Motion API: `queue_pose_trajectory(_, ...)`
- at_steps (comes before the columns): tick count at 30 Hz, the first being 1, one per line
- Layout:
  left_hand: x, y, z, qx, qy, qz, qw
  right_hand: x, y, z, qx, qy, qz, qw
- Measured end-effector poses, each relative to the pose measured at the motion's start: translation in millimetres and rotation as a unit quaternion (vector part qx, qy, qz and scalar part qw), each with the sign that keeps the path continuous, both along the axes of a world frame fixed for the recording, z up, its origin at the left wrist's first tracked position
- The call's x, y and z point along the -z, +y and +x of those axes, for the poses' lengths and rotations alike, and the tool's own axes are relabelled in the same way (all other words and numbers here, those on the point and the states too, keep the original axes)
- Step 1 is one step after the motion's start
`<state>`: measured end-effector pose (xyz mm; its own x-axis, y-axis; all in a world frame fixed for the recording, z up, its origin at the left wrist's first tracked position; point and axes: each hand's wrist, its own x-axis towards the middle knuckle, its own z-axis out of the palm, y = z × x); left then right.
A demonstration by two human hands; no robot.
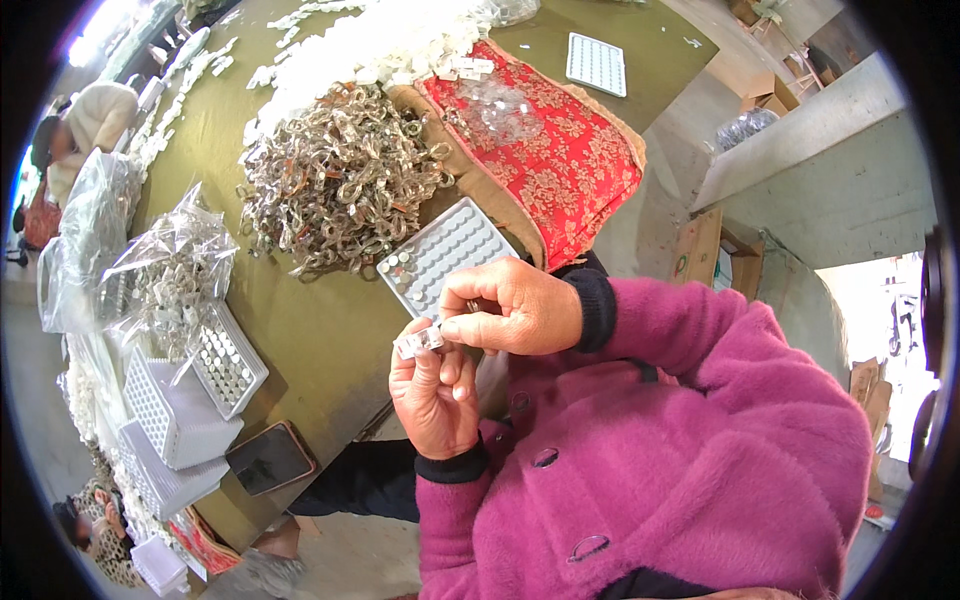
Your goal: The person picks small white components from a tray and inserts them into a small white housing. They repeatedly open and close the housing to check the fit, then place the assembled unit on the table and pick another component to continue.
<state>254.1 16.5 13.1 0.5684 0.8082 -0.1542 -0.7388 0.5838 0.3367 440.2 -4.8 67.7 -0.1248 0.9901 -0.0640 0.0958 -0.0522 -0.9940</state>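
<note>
My left hand (436, 405) grips a small white card-like piece with a clear middle (420, 342) between thumb and fingers. The thumb and forefinger of my right hand (520, 305) are pinched together at that piece's right edge. Just beyond the hands lies a white tray (465, 212) with rows of round hollows; a few at its left end hold small round items. Behind the tray rises a big heap of looped, shiny brown and silvery strips (340, 175), possibly watch bands or bracelets; their exact kind is unclear.
A red floral cloth (560, 190) carries clear small pieces. White pieces (350, 45) are piled at the back. To the left stand stacked trays (175, 420), a plastic bag (175, 270) and a phone (270, 458) near the table edge (310, 470). Other people sit at the far left.
</note>
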Motion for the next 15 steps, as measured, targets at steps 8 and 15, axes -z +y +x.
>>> queue_pose_trajectory(8, 9.2, 8.7, -5.1, 0.038, -0.049, -0.064, 0.996, -2.4, 3.5, -6.8, 0.011, 0.041, -0.058, 0.997)
queue_pose_trajectory(15, -0.6, 11.8, -14.4, -0.025, 0.097, 0.001, 0.995, 14.4, 29.0, 20.5, 0.097, -0.218, 0.237, 0.942)
